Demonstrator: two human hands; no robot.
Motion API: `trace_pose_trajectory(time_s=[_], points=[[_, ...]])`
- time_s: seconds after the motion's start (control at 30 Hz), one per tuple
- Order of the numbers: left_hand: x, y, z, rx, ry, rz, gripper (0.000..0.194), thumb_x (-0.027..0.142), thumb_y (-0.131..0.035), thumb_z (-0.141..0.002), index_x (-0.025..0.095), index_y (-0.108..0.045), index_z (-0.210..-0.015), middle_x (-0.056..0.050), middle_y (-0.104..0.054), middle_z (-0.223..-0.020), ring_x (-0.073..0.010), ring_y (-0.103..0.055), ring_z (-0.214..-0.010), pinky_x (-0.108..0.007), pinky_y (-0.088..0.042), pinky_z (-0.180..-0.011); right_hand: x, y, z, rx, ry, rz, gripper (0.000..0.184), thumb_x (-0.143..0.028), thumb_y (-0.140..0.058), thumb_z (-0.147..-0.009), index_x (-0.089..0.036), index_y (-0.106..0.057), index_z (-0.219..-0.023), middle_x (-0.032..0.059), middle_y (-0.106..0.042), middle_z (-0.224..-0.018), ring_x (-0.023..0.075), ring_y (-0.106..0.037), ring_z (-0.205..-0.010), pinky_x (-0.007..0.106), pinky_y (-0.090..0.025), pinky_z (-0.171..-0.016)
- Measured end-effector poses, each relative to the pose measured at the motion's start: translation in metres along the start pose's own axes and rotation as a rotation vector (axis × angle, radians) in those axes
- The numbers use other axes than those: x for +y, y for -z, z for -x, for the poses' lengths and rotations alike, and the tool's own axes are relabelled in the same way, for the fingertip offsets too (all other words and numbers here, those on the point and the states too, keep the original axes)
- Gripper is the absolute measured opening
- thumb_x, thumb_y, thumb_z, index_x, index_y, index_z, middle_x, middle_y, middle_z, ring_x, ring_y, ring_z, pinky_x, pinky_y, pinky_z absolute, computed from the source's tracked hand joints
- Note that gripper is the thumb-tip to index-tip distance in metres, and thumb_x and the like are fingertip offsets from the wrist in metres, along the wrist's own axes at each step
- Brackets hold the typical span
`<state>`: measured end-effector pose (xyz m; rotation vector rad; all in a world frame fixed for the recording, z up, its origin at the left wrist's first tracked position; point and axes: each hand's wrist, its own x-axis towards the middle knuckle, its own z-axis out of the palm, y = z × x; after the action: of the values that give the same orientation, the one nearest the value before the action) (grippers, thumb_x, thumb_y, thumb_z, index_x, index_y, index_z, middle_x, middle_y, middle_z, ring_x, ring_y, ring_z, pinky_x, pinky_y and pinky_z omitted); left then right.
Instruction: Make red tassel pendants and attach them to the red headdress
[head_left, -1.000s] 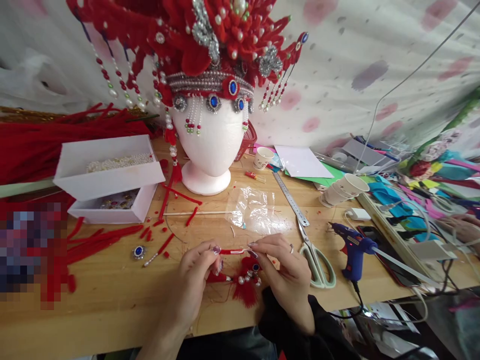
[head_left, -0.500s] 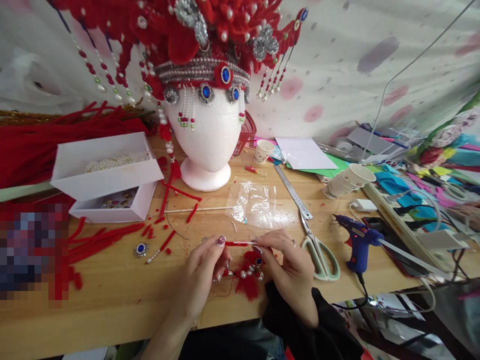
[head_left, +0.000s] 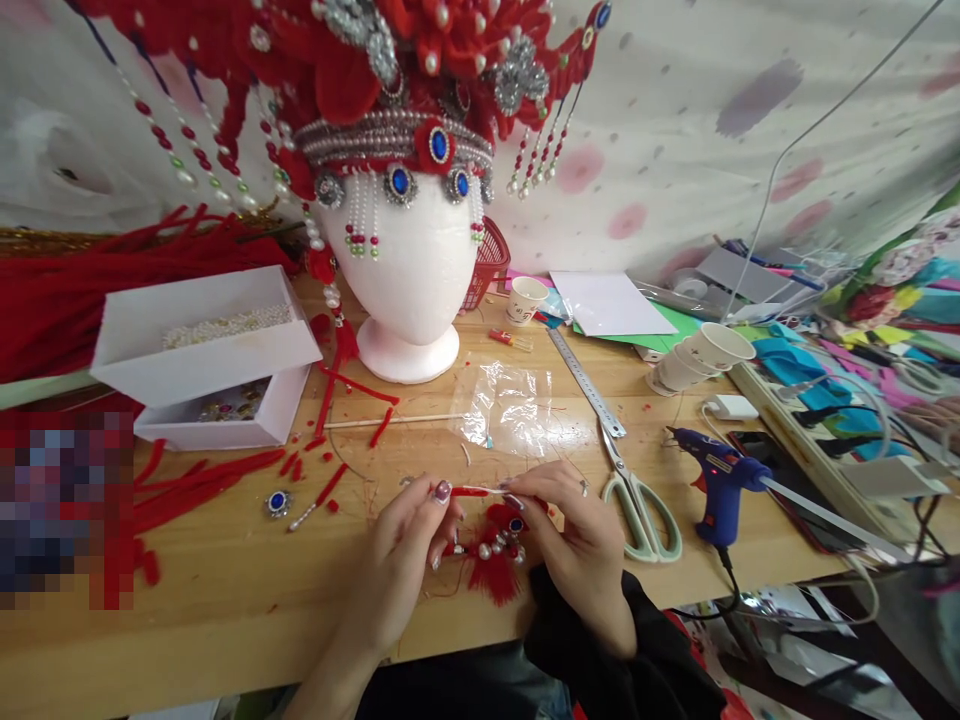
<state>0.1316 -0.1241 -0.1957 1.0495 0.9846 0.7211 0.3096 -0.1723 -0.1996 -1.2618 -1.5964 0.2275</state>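
Note:
Between my two hands stretches a short red chenille strip [head_left: 469, 492] with a thin white strand lying along it. My left hand [head_left: 397, 550] pinches its left end between thumb and fingers. At the other end, the fingertips of my right hand [head_left: 574, 540] are closed on the strip and strand. Just below lies a red tassel ornament [head_left: 498, 570] with pearls and a blue gem, partly covered by the right hand. A blue-gem brooch piece [head_left: 277, 502] and a red stick with beads [head_left: 319, 497] rest left of my hands.
A white foam head [head_left: 409, 270] wearing a red beaded headdress stands behind. Scissors [head_left: 641, 515], a steel ruler [head_left: 585, 380] and a blue glue gun [head_left: 716, 480] with its cord lie right. White boxes [head_left: 202, 340] of beads stand left; a clear plastic bag [head_left: 506, 405] lies ahead.
The view has shifted slightly. Both hands keep their pinch on the red strip, and the white strand now looks a little more bowed.

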Motion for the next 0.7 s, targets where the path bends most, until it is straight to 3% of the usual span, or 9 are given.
trace_pose_trajectory(time_s=[0.23,0.7], points=[[0.0,-0.0032,0.0034,0.046,0.007,-0.006,0.039,0.054,-0.052,-0.089,0.019,-0.05,-0.071,0.003,-0.051,-0.063,-0.0092,-0.036,-0.055,-0.02,-0.03,-0.05,-0.0004,0.0008,0.0008,-0.003,0.012,-0.003,0.024,-0.002,-0.06,-0.09,-0.022,-0.067,-0.1,-0.0003,-0.07,-0.088,0.0124,-0.064,-0.082,0.026,-0.05,-0.074],[0.0007,-0.0008,0.0025,-0.045,0.015,-0.091,0.035,0.049,-0.047,-0.091,0.02,-0.048,-0.071,0.005,-0.045,-0.059,-0.0089,-0.033,-0.051,-0.022,-0.028,-0.05,-0.0001,0.0008,0.0016,-0.042,-0.018,0.004,0.022,-0.005,-0.059,-0.092,-0.023,-0.067,-0.102,-0.0014,-0.071,-0.089,0.0109,-0.064,-0.083,0.024,-0.05,-0.076]])
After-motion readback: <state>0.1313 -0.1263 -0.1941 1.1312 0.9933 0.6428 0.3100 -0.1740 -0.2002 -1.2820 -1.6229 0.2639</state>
